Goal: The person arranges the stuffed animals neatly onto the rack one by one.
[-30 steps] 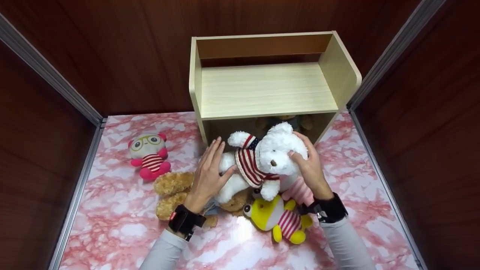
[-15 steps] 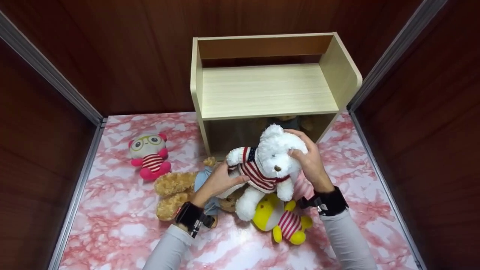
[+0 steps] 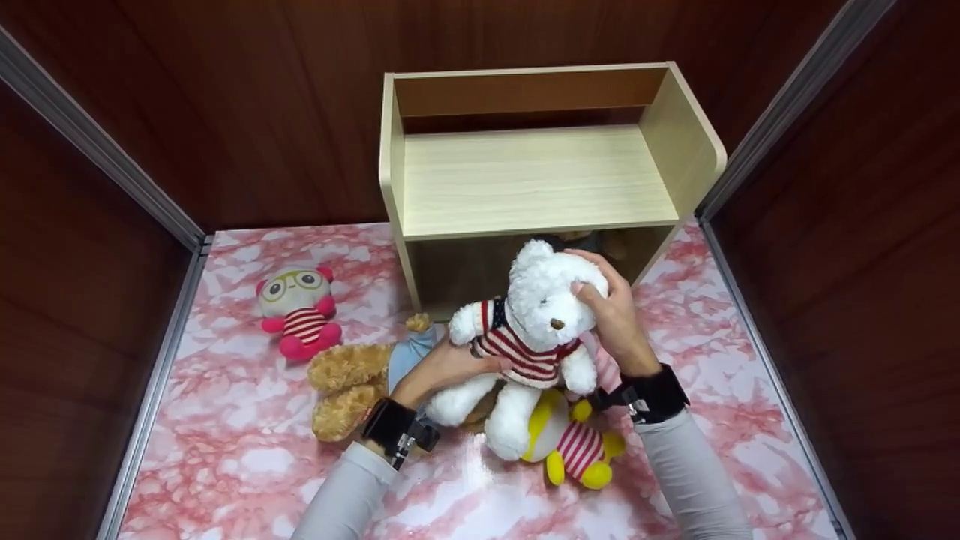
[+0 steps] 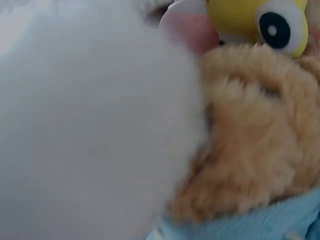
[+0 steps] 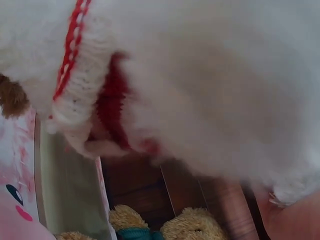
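Observation:
A white teddy bear (image 3: 551, 307) in a red-and-white striped sweater is held upright, tilted slightly, in front of the shelf unit. My right hand (image 3: 619, 322) grips its head from the right, thumb near its eye. At its waist, my left hand (image 3: 454, 366) holds the other side; the fingertips are hidden behind the toy. Beneath lies a brown teddy bear (image 3: 349, 390) in light blue, partly covered. A yellow plush frog (image 3: 581, 450) and a pink plush toy (image 3: 604, 367) are under and beside the white bear. White fur (image 4: 90, 125) fills much of the left wrist view.
The wooden shelf unit (image 3: 540, 180) stands at the back, with an upper board and a lower compartment. Inside the lower part sits another brown bear (image 3: 589, 241), mostly hidden. A pink panda plush (image 3: 304, 315) lies at the left. Dark panels enclose the pink marbled surface.
The white bear has turned from lying sideways to nearly upright, its legs swinging down over the frog. My left hand has gone from flat against its legs to holding its waist.

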The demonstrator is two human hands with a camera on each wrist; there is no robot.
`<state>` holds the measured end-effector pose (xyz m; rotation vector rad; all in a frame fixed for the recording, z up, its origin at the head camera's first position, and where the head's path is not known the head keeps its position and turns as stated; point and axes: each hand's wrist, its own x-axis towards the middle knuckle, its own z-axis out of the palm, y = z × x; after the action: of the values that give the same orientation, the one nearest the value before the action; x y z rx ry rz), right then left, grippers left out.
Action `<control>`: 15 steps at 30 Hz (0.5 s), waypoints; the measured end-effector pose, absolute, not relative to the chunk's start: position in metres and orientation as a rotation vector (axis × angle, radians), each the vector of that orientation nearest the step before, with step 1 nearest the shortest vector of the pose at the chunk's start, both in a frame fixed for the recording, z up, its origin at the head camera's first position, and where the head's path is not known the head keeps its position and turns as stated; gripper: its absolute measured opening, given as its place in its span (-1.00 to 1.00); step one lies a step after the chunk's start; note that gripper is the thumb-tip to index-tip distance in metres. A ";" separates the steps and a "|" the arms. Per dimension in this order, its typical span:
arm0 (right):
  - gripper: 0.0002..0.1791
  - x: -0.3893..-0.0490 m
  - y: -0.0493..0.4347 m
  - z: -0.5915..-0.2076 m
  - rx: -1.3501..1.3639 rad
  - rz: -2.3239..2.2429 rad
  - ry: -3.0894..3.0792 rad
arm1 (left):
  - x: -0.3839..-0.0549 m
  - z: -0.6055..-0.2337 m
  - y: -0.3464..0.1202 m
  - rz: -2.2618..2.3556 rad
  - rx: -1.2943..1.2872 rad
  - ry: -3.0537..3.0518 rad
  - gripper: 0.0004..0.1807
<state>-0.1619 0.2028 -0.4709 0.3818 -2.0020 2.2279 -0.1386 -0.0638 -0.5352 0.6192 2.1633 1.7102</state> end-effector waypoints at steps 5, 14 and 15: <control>-0.54 -0.165 0.198 -0.473 0.335 2.209 -1.996 | -0.133 -0.545 -0.056 1.760 0.535 2.113 -0.37; -0.47 -0.169 0.196 -0.484 0.177 2.262 -2.092 | -0.130 -0.566 -0.051 1.610 0.369 2.346 -0.38; -0.44 -0.169 0.196 -0.486 0.160 2.277 -2.099 | -0.130 -0.567 -0.050 1.582 0.353 2.363 -0.37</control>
<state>-0.1685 0.1962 -0.4857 0.1604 -2.0994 2.2773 -0.1298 -0.0500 -0.5670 0.3528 2.3630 1.5819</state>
